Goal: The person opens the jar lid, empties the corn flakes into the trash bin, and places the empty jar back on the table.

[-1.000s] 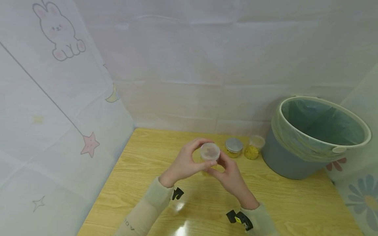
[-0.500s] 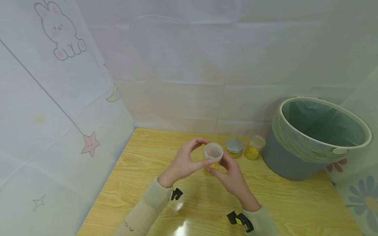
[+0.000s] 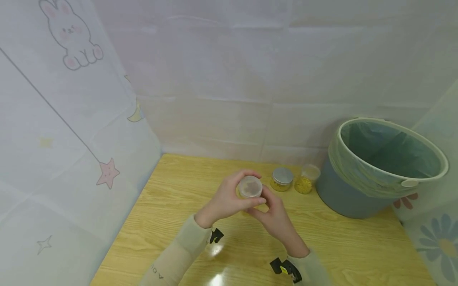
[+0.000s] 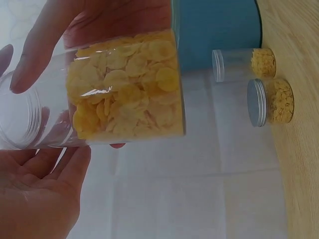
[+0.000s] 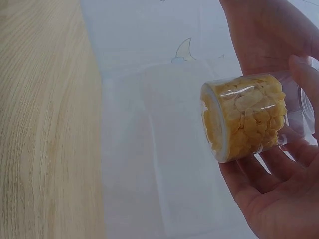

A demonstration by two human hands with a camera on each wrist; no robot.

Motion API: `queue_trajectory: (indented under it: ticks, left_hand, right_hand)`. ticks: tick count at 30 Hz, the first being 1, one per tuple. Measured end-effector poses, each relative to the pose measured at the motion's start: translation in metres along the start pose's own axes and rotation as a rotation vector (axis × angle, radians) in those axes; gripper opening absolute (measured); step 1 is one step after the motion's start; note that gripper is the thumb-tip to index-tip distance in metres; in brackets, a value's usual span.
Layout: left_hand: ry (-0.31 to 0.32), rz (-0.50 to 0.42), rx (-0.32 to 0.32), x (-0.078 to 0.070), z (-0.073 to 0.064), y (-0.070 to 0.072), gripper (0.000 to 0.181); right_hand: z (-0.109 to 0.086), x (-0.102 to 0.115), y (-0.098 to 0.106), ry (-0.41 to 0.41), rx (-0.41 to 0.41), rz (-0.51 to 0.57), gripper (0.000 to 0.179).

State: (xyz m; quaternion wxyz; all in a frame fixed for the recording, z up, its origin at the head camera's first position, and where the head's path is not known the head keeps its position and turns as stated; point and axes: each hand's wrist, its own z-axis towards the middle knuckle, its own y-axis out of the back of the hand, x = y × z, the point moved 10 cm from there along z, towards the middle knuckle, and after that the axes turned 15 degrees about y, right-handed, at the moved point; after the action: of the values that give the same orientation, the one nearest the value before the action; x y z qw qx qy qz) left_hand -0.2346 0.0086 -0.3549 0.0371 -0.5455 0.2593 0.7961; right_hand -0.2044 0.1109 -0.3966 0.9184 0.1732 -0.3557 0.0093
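Observation:
A tall clear plastic jar (image 3: 250,187) with a translucent screw lid is between both hands, lifted off the table. Yellow round flakes (image 4: 124,89) fill its lower part, as the left wrist view shows. My left hand (image 3: 230,194) curls round the lid end, thumb across the front. My right hand (image 3: 273,212) grips the jar from the right, with its fingers behind the clear wall. In the right wrist view the jar's base (image 5: 214,124) faces the table, with the right fingers (image 5: 271,167) along its side.
A small jar with a silver lid (image 3: 282,176) and a clear-lidded jar (image 3: 304,185), both holding yellow pieces, stand at the back of the wooden table (image 3: 171,178). A lined grey-blue bin (image 3: 347,194) stands right of them. Printed cloth hangs behind and at the sides.
The jar shifted slightly right and tilted, showing more of its flakes, then came back left to near its first place. Both hands kept hold of it throughout.

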Motion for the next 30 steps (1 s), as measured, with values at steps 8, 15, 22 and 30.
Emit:
queue_trajectory:
  ticks: [8, 15, 22, 30]
  left_hand:
    - [-0.043, 0.001, 0.0, 0.001, -0.001, 0.002, 0.053]
    - [0.002, 0.013, 0.007, 0.005, -0.003, 0.006, 0.054]
    - [0.023, 0.039, -0.014, 0.007, -0.004, 0.01, 0.053]
    - [0.005, 0.025, -0.026, 0.009, -0.005, 0.01, 0.048]
  right_hand:
    - [-0.004, -0.005, 0.006, -0.037, -0.021, -0.019, 0.062]
    - [-0.006, -0.009, 0.011, -0.064, -0.043, -0.032, 0.062]
    - [-0.006, -0.01, 0.016, -0.084, -0.066, -0.034, 0.063]
    - [-0.011, -0.02, 0.017, -0.105, -0.077, -0.004, 0.065]
